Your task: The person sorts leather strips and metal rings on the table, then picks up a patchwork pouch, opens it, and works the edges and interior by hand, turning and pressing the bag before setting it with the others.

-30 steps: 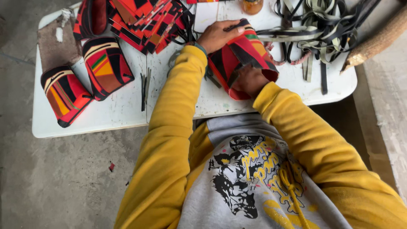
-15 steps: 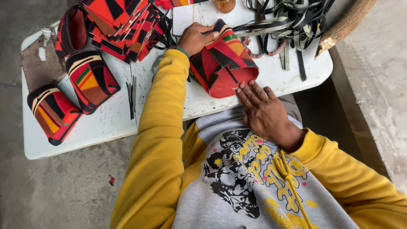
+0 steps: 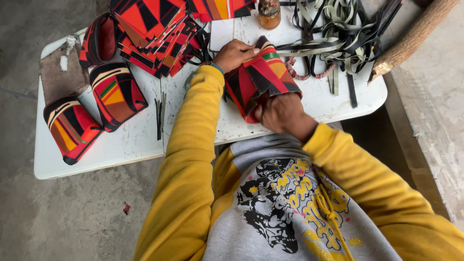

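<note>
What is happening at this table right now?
A person in a yellow-sleeved sweatshirt works on a curved red, black and orange patterned piece at the near edge of a white table. The left hand presses on its far end and the right hand grips its near end. Two similar pieces lie to the left, a stack of patterned sheets behind, and loose straps to the right.
</note>
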`<state>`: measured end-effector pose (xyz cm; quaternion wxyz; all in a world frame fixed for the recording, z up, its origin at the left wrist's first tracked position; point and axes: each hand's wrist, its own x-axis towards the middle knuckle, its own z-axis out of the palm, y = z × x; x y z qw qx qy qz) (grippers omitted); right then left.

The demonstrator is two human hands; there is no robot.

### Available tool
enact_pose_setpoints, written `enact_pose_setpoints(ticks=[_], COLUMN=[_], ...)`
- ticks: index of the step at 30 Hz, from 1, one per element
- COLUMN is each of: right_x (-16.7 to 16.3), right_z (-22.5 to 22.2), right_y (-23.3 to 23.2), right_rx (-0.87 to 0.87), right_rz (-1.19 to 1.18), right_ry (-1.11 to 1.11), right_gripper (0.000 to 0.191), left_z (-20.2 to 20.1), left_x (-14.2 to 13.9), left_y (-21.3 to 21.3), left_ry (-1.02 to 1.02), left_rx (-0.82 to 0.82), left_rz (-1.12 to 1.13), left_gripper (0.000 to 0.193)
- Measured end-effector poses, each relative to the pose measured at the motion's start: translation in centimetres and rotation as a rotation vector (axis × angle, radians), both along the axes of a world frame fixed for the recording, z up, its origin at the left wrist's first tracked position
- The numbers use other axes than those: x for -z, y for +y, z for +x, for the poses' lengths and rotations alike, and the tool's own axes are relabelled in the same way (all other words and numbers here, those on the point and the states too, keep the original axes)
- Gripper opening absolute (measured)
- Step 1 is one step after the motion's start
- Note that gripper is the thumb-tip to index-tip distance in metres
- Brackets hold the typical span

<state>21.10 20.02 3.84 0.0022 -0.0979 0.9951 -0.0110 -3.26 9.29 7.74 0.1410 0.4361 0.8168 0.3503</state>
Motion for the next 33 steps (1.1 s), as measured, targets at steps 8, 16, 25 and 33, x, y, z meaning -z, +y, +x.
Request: enact_pose_setpoints(ticks=[8,16,25,33], right_x=[6.1,-0.9,-8.2,-10.8], right_z=[-5.7,4.7,5.1,2.5], right_y=[1.7,0.2,0.2,-1.0], right_rx=[-0.313,-0.001,0.237,0.319], right_rz=[-0.137,-0.182,-1.531,-1.047], right_ry=[0.61,0.394,0.2,0.434], right_gripper=[0.028,0.062,0.049,0.017], left_z=[0.7,1.2,-0.9,0.1], left_x=[0.5,2.2,-2.8,-8.8], left_y=[-0.1,-0.7,-2.9,-10.5], left_ry=[0.07,0.224,-0.485,-0.576], left_rx=[-0.056,-0.105,0.003,0.24], left_rz=[0.007,0.113,0.595,0.778], left_gripper=[0.049,0.053,0.022,0.045])
